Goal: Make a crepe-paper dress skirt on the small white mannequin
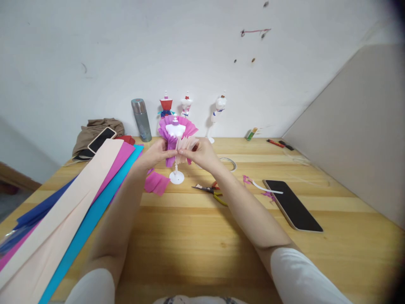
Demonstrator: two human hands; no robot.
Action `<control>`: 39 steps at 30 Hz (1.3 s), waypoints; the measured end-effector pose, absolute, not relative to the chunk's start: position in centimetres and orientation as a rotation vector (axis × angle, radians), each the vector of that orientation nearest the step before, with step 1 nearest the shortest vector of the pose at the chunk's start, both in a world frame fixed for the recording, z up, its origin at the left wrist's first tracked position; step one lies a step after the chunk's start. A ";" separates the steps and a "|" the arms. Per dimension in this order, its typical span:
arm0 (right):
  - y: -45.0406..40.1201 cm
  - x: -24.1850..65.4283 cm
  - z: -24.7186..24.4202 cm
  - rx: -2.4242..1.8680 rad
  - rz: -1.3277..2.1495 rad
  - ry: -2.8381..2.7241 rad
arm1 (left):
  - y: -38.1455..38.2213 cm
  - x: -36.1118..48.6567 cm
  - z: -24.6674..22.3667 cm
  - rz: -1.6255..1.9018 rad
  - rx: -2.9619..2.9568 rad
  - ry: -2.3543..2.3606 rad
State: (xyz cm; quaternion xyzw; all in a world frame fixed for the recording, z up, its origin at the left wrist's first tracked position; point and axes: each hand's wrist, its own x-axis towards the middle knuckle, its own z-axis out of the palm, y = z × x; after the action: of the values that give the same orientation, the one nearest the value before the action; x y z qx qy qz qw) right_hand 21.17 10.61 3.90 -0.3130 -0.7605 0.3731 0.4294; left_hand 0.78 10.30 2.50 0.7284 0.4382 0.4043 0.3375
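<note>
A small white mannequin (175,130) on a round white stand wears ruffled purple and pink paper (189,126). Pale pink pleated paper (183,157) lies against its front at the waist. My left hand (157,153) is at the left side of the waist, its thumb reaching across the front, fingers partly hidden behind the ruffles. From the right, my right hand (201,153) pinches the pale pink paper, thumb in front. The two thumb tips nearly meet. Scissors (207,190) lie right of the stand, and a magenta paper piece (157,183) lies left of it.
Long coloured paper strips (95,177) cover the left side, near a phone (101,140), brown cloth (95,131) and a flask (141,120). Several small mannequins (166,104) stand behind. At right are a tape roll (233,160), a tablet (294,206) and a glue stick (252,134).
</note>
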 end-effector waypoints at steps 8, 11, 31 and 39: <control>10.3 21.2 4.1 -0.827 0.899 -1.926 | 9.9 1.2 3.0 1.066 1.782 1.148; 10.0 21.2 4.3 -0.825 0.902 -1.935 | 9.7 1.3 3.2 1.063 1.776 1.142; 9.5 20.8 5.2 -0.967 0.642 -1.993 | 9.4 1.6 2.9 1.113 1.718 1.189; 9.3 20.8 5.5 -1.014 0.681 -1.995 | 9.5 1.6 2.9 1.102 1.742 1.151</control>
State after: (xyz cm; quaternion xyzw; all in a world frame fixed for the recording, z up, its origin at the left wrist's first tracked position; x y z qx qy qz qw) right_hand 20.76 9.29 5.48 -0.3990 -0.7851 0.2681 0.3905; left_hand 1.58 9.52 2.89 0.6823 0.4508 0.4316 0.3808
